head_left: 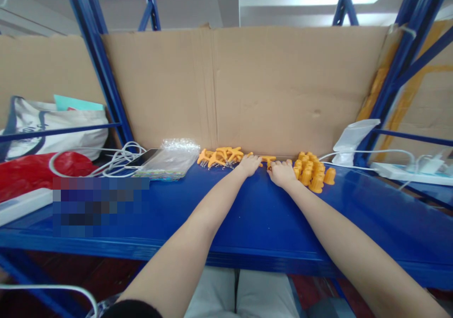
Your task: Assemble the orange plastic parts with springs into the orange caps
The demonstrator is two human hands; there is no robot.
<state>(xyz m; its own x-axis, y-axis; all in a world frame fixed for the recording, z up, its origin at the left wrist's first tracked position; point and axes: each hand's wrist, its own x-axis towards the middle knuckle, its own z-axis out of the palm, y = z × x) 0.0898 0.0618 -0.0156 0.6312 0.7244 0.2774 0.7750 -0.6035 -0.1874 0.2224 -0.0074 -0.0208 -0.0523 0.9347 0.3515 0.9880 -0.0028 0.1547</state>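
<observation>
Both my arms reach across a blue metal shelf (255,214) to its back edge. My left hand (248,165) rests knuckles up beside a pile of flat orange star-shaped plastic parts (220,156), its fingers curled over one of them. My right hand (282,173) lies close by, fingers curled down near an orange cross-shaped piece (268,159). Just right of that hand stands a cluster of small orange cone-shaped parts (312,169). What either hand grips is hidden by its fingers.
A cardboard sheet (247,87) backs the shelf. Left of the parts lie a clear bag of coloured bits (166,164), a phone with white cables (120,160), a red bag (31,171) and a white tote (53,124). A white power strip (410,171) and plastic pouch (354,138) sit right.
</observation>
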